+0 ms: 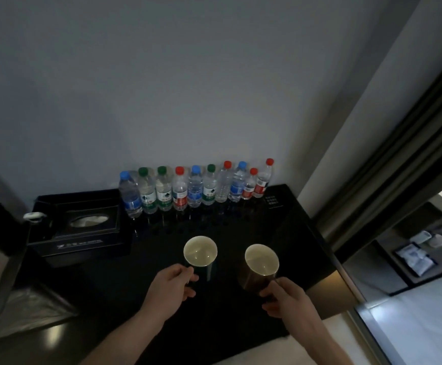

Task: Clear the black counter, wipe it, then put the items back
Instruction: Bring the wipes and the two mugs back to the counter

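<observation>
Seen from above: black surface (161,325) filling lower centre of frame. Left hand (171,288), fingers curled round a dark mug (200,255) at centre. Right hand (287,299), fingers curled round a second mug (260,264), just right of the first. Row of ten water bottles (196,188) against the wall behind. Black tissue box (82,227) at left.

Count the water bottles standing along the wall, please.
10. The water bottles stand in one row at the back of the black counter, against the wall, from beside the tissue box rightward. Caps left to right: blue, green, green, red, blue, green, red, blue, red, red. None seems hidden.
</observation>
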### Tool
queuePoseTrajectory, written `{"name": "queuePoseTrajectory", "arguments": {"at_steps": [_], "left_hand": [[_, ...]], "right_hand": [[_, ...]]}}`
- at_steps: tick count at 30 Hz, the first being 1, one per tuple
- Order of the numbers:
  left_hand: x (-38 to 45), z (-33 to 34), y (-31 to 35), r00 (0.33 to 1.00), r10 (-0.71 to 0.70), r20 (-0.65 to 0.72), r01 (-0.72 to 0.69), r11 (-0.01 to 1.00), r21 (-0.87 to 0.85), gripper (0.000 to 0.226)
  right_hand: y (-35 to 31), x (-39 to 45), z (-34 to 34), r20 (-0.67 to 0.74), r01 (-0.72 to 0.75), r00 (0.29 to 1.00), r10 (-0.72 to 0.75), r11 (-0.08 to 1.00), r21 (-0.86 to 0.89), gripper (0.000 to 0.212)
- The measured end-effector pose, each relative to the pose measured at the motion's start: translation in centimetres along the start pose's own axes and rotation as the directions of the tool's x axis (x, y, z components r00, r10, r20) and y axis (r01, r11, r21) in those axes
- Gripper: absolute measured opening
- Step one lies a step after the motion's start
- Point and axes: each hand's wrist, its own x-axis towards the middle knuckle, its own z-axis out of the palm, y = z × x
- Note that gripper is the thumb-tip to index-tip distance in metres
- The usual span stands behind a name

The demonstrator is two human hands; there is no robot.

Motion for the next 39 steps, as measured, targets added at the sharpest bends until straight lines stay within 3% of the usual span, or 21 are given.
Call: {"name": "queuePoseTrajectory", "arguments": {"at_steps": [3, 12, 17, 26, 33, 39], "left_hand": [[2.1, 2.8, 1.7, 0.999, 0.038, 0.025, -0.040, 0.997, 0.071, 0.026], [9.8, 10.6, 4.0, 0.997, 0.009, 0.076, -0.014, 0.997, 0.075, 0.025], [14.6, 16.7, 5.4, 0.999, -0.039, 0.030, 0.037, 0.997, 0.067, 0.026], [24.7, 29.2, 10.0, 0.993, -0.098, -0.068, 0.099, 0.995, 0.010, 0.024], [32.3, 36.1, 13.8, 0.984, -0.146, -0.105, 0.143, 0.989, -0.040, 0.020], [37.4, 39.0, 14.9, 0.973, -0.173, -0.155, 0.173, 0.985, -0.012, 0.019]], "right_hand": [[-0.4, 3.3, -1.8, -0.021, -0.037, 0.999, 0.037, 0.999, 0.015, 0.029], [-0.4, 14.2, -6.0, -0.017, -0.071, 0.997, 0.072, 0.997, 0.042, 0.029], [-0.3, 21.7, -9.3, -0.038, -0.113, 0.993, 0.116, 0.990, 0.080, 0.028], [-1.0, 37.7, -17.4, 0.081, -0.101, 0.991, 0.103, 0.995, -0.023, 0.026], [3.4, 51.3, -19.8, 0.099, -0.099, 0.989, 0.107, 0.992, -0.084, 0.021], [-0.9, 53.4, -20.4, 0.169, -0.108, 0.978, 0.123, 0.989, -0.097, 0.015]]}}
